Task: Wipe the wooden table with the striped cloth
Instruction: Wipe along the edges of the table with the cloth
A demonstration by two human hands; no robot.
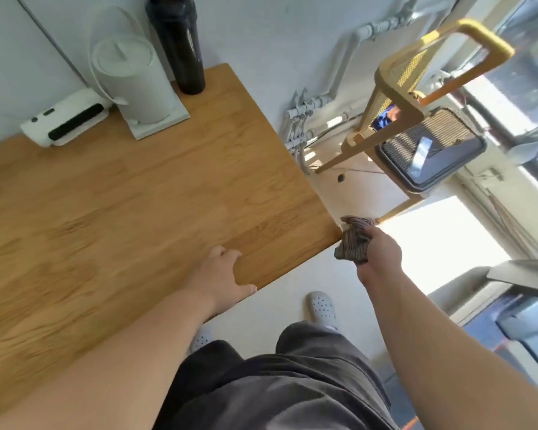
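**Cloth held at the tabletop corner**

Right hand (381, 254) grips the bunched striped cloth (354, 240) just off the near right corner of the wooden tabletop (137, 197). Left hand (221, 280), open, rests flat on the near edge. A white kettle (131, 79) and black bottle (177, 45) stand at the far edge.

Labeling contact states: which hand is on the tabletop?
The left hand, laid open near the wooden table's front edge. The right hand is off the corner, gripping the bunched striped cloth.
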